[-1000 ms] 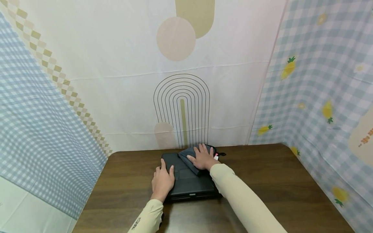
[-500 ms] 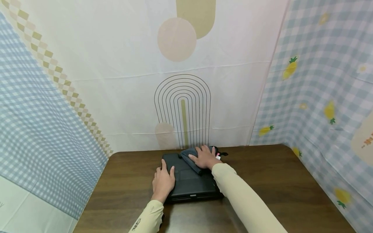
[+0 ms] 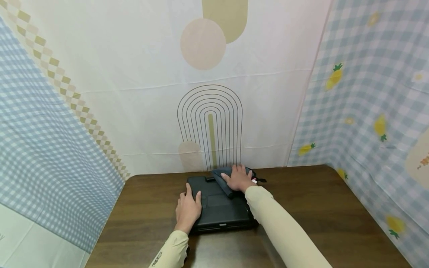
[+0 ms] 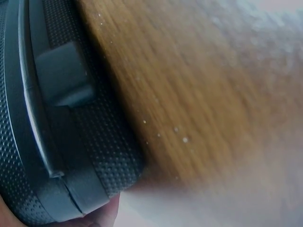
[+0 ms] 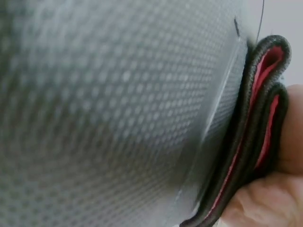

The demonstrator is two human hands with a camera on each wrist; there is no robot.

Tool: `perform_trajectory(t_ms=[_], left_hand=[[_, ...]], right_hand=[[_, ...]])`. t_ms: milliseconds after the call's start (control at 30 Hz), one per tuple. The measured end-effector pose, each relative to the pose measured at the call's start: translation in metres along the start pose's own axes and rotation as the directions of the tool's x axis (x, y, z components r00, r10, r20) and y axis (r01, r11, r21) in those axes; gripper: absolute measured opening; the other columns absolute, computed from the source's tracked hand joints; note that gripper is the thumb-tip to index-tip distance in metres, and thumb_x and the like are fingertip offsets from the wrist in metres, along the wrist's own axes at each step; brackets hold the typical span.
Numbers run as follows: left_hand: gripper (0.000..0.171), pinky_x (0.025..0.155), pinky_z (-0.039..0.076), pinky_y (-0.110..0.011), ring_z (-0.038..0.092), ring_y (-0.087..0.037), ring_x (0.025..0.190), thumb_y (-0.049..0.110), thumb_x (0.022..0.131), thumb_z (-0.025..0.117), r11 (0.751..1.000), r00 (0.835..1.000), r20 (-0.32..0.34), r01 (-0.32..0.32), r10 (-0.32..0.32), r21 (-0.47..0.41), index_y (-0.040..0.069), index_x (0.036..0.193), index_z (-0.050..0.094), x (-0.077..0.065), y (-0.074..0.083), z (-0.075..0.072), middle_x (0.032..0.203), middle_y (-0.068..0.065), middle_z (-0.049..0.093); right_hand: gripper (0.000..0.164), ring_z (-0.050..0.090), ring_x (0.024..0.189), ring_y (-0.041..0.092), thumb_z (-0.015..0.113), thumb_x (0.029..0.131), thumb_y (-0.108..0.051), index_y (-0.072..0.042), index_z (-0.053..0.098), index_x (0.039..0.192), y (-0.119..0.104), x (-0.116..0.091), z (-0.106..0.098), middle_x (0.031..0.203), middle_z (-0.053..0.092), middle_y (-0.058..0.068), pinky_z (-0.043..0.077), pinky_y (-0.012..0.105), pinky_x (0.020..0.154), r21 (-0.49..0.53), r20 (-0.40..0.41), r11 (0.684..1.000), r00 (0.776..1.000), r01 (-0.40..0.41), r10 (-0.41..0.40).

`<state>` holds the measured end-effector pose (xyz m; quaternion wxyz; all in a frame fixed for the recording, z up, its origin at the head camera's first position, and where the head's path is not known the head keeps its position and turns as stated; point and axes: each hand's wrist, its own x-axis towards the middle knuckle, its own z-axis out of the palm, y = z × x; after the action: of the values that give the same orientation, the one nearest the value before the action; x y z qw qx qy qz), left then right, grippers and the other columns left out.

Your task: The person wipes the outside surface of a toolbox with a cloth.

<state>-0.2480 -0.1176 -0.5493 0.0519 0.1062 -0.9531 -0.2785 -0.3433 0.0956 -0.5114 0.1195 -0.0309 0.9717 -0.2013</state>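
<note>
A black hard plastic case (image 3: 221, 214) with a textured surface lies flat on the table. My left hand (image 3: 188, 210) holds its left edge, thumb on the lid and fingers along the side. In the left wrist view, the case's side (image 4: 113, 156) and a latch (image 4: 66, 73) show, with skin at the corner. A folded dark grey-blue fabric piece (image 3: 222, 181) lies on the case's far right part. My right hand (image 3: 238, 178) presses on it with spread fingers. In the right wrist view, the folded fabric (image 5: 246, 127) shows red lining and dark edging, with skin against it.
The brown wooden table (image 3: 147, 208) extends around the case. A pale patterned cloth (image 3: 144, 119) hangs behind the table, with checked cloths at the left and right. A black strap end (image 3: 260, 180) sticks out right of the fabric piece.
My right hand has slid the folded fabric a little to the right across the lid, uncovering a dark handle at the case's far edge. My left hand has stayed in place.
</note>
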Motion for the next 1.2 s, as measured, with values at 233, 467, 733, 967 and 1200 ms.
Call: perform_trajectory(t_ms=[233,467,733,967,1200], left_hand=[[0.071,0.088,0.050,-0.059,0.056,-0.044,0.118,0.050,0.103,0.045,1.000,1.000,-0.013,-0.007,0.007,-0.021,0.015,0.161,0.021,-0.001,-0.001,-0.004,0.142,-0.028,0.050],[0.071,0.086,0.051,-0.058,0.057,-0.043,0.118,0.050,0.103,0.045,1.000,1.000,-0.002,-0.003,0.003,-0.014,0.015,0.161,0.020,-0.003,-0.003,-0.003,0.142,-0.027,0.050],[0.071,0.086,0.051,-0.057,0.057,-0.043,0.117,0.049,0.103,0.046,1.000,1.000,-0.011,-0.004,0.004,-0.028,0.016,0.161,0.021,-0.003,-0.003,-0.003,0.140,-0.028,0.050],[0.070,0.087,0.050,-0.058,0.058,-0.043,0.114,0.047,0.103,0.049,0.997,1.000,-0.023,0.000,-0.002,-0.072,0.016,0.160,0.024,-0.002,0.000,-0.003,0.138,-0.027,0.052],[0.069,0.087,0.050,-0.057,0.059,-0.044,0.113,0.045,0.102,0.052,0.995,0.999,-0.030,0.012,-0.015,-0.099,0.016,0.159,0.027,-0.002,0.003,0.000,0.138,-0.027,0.053]], right_hand=[[0.077,0.018,0.151,0.046,0.034,0.106,-0.053,0.002,0.018,0.158,0.019,-0.002,-0.008,0.162,0.020,0.027,0.021,0.064,0.119,0.146,-0.013,0.989,1.000,-0.019,0.022],[0.079,0.019,0.149,0.051,0.031,0.107,-0.050,0.004,0.004,0.158,0.042,-0.007,-0.012,0.162,0.010,0.034,0.025,0.061,0.119,0.289,0.083,0.955,0.995,-0.071,0.048],[0.080,0.021,0.148,0.052,0.031,0.107,-0.049,0.005,0.003,0.158,0.045,-0.006,-0.013,0.161,0.010,0.036,0.027,0.061,0.118,0.292,0.093,0.954,0.995,-0.068,0.042],[0.081,0.016,0.150,0.051,0.030,0.107,-0.051,0.004,0.001,0.158,0.050,-0.006,-0.014,0.163,0.006,0.033,0.025,0.061,0.119,0.315,0.098,0.947,0.994,-0.067,0.037],[0.083,0.014,0.150,0.051,0.029,0.106,-0.054,0.006,0.001,0.158,0.056,-0.015,-0.012,0.162,0.006,0.035,0.023,0.062,0.120,0.308,0.075,0.950,0.997,-0.050,0.028]])
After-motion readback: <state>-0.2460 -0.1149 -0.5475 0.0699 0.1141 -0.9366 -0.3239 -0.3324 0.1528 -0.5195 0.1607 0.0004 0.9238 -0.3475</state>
